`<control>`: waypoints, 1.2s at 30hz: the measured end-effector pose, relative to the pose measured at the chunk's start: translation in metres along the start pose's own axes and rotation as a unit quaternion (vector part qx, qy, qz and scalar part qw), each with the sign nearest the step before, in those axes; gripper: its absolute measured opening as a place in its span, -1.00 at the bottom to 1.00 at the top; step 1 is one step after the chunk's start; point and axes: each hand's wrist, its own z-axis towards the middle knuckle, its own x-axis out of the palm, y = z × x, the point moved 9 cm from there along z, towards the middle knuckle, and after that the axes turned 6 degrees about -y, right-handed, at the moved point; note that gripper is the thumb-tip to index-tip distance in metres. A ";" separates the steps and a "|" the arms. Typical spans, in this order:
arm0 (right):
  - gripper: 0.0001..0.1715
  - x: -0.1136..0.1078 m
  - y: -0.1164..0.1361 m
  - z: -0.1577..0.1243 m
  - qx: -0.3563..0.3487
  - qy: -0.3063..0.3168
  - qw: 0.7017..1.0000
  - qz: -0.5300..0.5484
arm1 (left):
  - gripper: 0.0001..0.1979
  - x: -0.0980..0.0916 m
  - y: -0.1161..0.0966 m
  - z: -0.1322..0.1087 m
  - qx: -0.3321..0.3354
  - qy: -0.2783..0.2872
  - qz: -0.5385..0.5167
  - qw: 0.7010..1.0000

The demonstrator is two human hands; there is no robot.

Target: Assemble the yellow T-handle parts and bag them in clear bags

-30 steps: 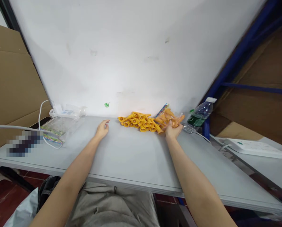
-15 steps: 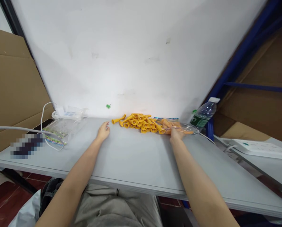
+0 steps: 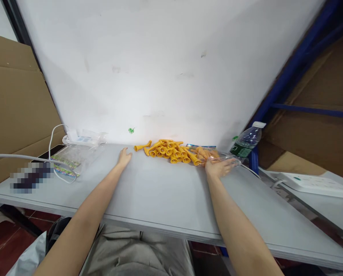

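Note:
A pile of yellow horn-shaped pieces (image 3: 171,150) lies on the grey table (image 3: 160,195) against the white back wall. One separate yellow piece (image 3: 142,147) is at the pile's left end. Close to it, my left hand (image 3: 124,157) rests over the table, fingers apart and holding nothing. At the pile's right end is a clear plastic bag (image 3: 208,154) with orange-yellow pieces showing through. My right hand (image 3: 219,168) lies against the near side of this bag, its fingers spread toward the right.
A clear bottle with a green label (image 3: 247,140) leans at the back right, by a blue frame (image 3: 292,69). Beyond stands a white power strip (image 3: 317,184). Plastic packaging (image 3: 84,155), cables and a dark phone (image 3: 52,152) lie left, near a cardboard box (image 3: 16,111).
My right hand's fingers have spread out to the right along the bag. The fingers of my left hand have opened slightly. The view has shifted a little.

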 end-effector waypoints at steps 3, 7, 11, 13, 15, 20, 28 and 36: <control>-0.31 -0.006 0.017 -0.009 -0.028 0.032 0.999 -0.020 | -0.43 0.009 -0.020 -0.002 0.025 0.046 0.082 0.995; -0.51 0.014 0.059 -0.026 -0.183 0.171 0.967 -0.045 | -0.41 0.023 -0.045 0.001 0.073 0.104 0.165 0.978; -0.51 0.030 0.066 -0.033 -0.219 0.241 0.936 -0.132 | -0.38 0.039 -0.048 0.006 0.067 0.184 0.203 0.959; -0.53 0.031 0.068 -0.033 -0.227 0.243 0.930 -0.157 | -0.40 0.045 -0.048 0.008 0.061 0.211 0.203 0.954; -0.55 0.030 0.072 -0.034 -0.248 0.249 0.923 -0.160 | -0.50 0.051 -0.051 0.011 0.067 0.219 0.195 0.954; -0.54 0.029 0.087 -0.044 -0.300 0.276 0.900 -0.156 | -0.55 0.051 -0.059 0.021 0.063 0.169 0.196 0.964; -0.56 0.043 0.086 -0.050 -0.322 0.299 0.892 -0.104 | -0.57 0.061 -0.071 0.012 0.044 0.109 0.215 0.970; -0.56 0.033 0.072 -0.030 -0.310 0.109 0.944 0.021 | -0.57 0.064 -0.063 -0.008 -0.001 0.061 0.159 0.985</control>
